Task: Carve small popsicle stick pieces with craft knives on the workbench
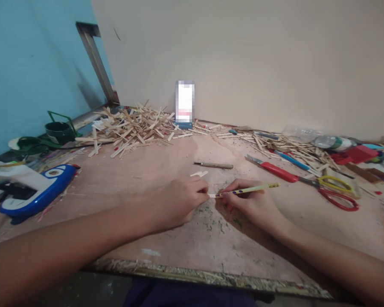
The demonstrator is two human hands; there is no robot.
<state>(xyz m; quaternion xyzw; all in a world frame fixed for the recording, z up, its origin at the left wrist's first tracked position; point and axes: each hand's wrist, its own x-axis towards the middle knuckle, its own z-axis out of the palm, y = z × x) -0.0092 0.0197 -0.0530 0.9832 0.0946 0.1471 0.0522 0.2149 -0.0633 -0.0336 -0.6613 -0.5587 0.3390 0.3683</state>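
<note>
At the near middle of the worktop (pixel 124 183), centred on a clock dial with 12 at the wall: one short pale strip (pixel 213 195), wooden in look, lying flat, long axis running from 9 to 3 o'clock. Left hand (pixel 176 198): on the strip's 9 o'clock side, fingers drawn narrow and pressed on that end; the precise grip is hidden beneath them. Right hand (pixel 254 207): on the 3 o'clock side, fingers closed around one yellow pencil (pixel 259 188) with dark spots, its point down at the strip's right end, its shaft sloping up toward 3 o'clock; actual contact is too small to confirm. Nearness: left fingers touch the strip, right fingers sit just beside it, the pencil point between. Short pale pieces (pixel 199 174): at 11 o'clock, just beyond the left hand. Slim wooden-handled tool (pixel 214 165): at 12 o'clock, dark tip toward 9, roughly parallel to the strip. Red-handled knife (pixel 278 171): at 2 o'clock, blade pointing toward 10. Scissors (pixel 339 196), yellow and red loops: at 3 o'clock, well apart from the strip. Heap of wooden sticks (pixel 141 128): between 10 and 11, against the wall. Upright device (pixel 184 100), display blurred: between 11 and 12. Clear bottle (pixel 331 142): at 2, lying down. Blue-and-white object (pixel 56 183): at 9, beyond the left forearm.
</note>
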